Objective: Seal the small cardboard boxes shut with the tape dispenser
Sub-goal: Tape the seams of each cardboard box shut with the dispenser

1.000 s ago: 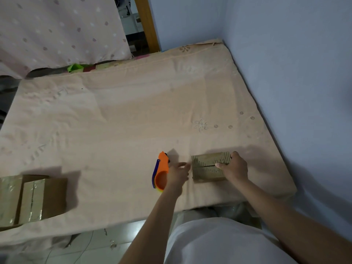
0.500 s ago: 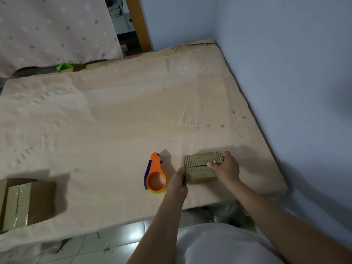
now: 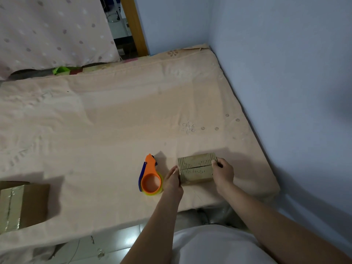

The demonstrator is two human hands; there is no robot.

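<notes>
Small cardboard box [image 3: 196, 169] sits on the peach bed sheet [image 3: 114, 130] at about 5 o'clock of the frame, top flaps down with a seam gap visible. Left hand [image 3: 172, 181] presses flat, fingers straight, against the box's 9 o'clock side. Right hand [image 3: 222, 172] grips the 3 o'clock end, fingers curled over the edge. Tape dispenser [image 3: 150, 178], orange, lies flat on the sheet just beside the left hand at its 9 o'clock, possibly touching; hard to tell. Taped box [image 3: 21, 204] well apart at frame 8 o'clock.

Left hand [image 3: 172, 181] off the tape dispenser [image 3: 150, 178], now against the small box [image 3: 196, 169].
</notes>
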